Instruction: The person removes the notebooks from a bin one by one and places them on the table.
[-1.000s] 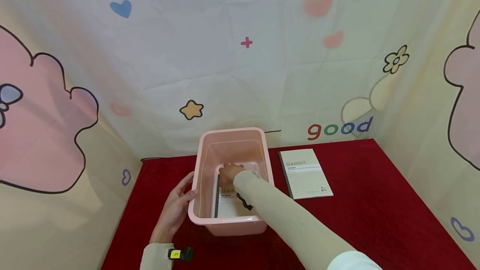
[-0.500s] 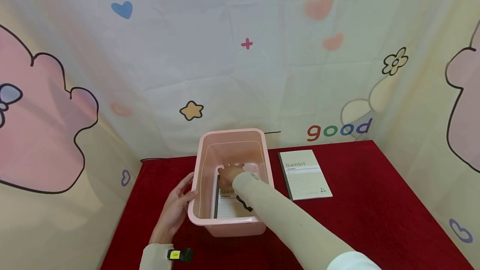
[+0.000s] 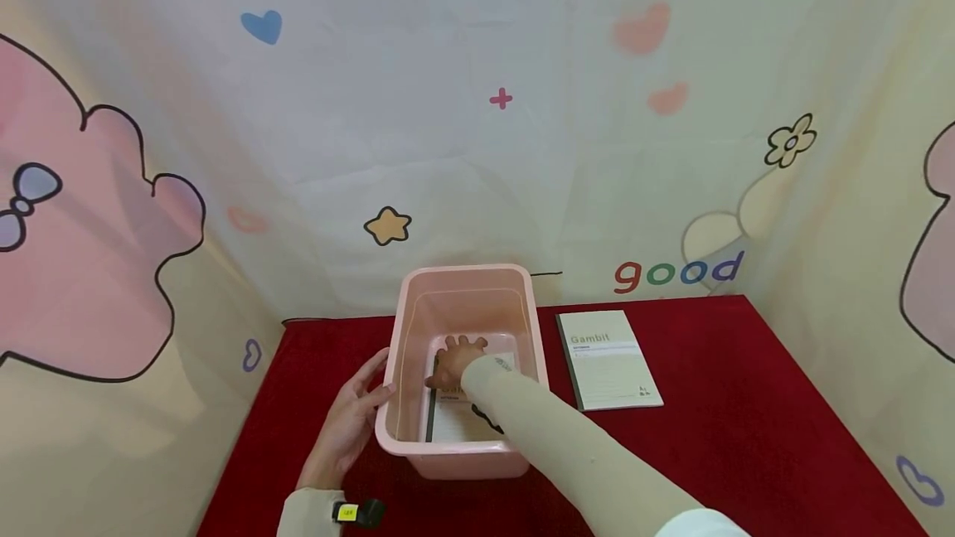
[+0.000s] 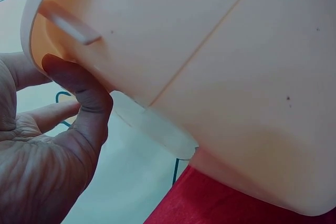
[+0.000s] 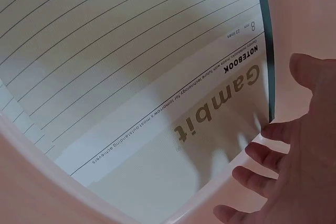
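I see one notebook (image 3: 458, 425) inside the central tub (image 3: 468, 466), right hand (image 3: 453, 363) with fingers spread, left hand (image 3: 351, 417) pinching the rim (image 3: 433, 447), another notebook (image 3: 608, 361) still outside at right.

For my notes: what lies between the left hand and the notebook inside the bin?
The head view shows the left wall of the bin between the left hand and that notebook.

I face a pale, creased cloth wall (image 3: 448, 147) printed with hearts (image 3: 262, 26), stars (image 3: 388, 226), a flower (image 3: 791, 142) and a colourful "good" (image 3: 682, 273). Big pink shapes (image 3: 97, 280) outlined in black flank me on the side walls (image 3: 89, 454). My table (image 3: 746, 446) is red.
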The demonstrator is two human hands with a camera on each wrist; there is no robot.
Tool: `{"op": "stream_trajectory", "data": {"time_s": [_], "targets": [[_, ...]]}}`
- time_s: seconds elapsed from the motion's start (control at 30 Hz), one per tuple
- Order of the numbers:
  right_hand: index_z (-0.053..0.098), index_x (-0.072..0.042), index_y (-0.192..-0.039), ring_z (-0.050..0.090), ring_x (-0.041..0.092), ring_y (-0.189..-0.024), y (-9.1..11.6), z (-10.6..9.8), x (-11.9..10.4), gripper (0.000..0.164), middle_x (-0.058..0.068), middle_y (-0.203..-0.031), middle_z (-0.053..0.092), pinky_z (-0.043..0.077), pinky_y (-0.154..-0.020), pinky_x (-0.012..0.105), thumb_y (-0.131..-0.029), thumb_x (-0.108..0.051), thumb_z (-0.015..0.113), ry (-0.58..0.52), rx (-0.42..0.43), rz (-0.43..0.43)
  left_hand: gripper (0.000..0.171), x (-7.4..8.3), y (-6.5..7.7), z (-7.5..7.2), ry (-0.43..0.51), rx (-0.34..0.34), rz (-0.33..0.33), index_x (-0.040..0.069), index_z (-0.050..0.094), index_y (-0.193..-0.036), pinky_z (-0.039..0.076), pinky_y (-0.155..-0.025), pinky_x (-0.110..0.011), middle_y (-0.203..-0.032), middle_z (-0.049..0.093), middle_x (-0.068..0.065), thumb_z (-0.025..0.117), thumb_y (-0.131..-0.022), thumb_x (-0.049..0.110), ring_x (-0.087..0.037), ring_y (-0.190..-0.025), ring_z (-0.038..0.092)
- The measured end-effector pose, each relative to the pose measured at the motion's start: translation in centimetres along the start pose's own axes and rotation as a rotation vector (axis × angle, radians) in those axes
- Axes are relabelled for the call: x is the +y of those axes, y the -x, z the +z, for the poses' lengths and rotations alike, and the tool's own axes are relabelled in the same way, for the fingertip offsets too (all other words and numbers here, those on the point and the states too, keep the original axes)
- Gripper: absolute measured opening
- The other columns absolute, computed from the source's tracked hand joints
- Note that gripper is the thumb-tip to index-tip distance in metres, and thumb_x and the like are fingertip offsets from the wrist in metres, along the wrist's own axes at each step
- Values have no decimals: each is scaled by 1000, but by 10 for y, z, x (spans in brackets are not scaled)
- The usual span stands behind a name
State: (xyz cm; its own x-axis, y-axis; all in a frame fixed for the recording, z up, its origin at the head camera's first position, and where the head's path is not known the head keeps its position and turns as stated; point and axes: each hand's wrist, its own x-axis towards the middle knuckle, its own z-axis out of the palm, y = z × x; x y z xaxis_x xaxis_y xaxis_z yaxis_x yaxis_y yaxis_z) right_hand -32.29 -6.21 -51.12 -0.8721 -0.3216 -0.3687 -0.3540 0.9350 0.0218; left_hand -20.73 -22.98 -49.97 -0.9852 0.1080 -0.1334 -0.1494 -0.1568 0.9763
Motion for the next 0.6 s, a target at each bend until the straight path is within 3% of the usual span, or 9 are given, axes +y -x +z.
{"op": "stream_trajectory", "data": {"time_s": [0.13,0.4,0.6], "targets": [[52,-25,-142,40,23,-138,0,1,0,68,-1,-152,41,36,-110,57,-89,-68,49,-6,6,15,64,-1,0,0,8,1,5,23,33,-151,44,-106,-52,-155,31,-5,61,-94,12,-37,-137,43],[51,-27,-142,41,24,-136,-4,2,4,70,1,-154,39,40,-107,56,-86,-68,54,-42,3,13,61,-2,-1,0,13,5,23,21,36,-150,54,-97,-39,-151,34,-6,59,-95,8,-28,-128,52],[45,-25,-146,43,23,-137,-6,-1,5,74,1,-152,44,40,-108,55,-85,-65,59,-34,55,-4,62,-1,-2,0,22,3,28,21,36,-150,49,-102,-47,-151,34,-6,61,-94,9,-31,-132,49]]}}
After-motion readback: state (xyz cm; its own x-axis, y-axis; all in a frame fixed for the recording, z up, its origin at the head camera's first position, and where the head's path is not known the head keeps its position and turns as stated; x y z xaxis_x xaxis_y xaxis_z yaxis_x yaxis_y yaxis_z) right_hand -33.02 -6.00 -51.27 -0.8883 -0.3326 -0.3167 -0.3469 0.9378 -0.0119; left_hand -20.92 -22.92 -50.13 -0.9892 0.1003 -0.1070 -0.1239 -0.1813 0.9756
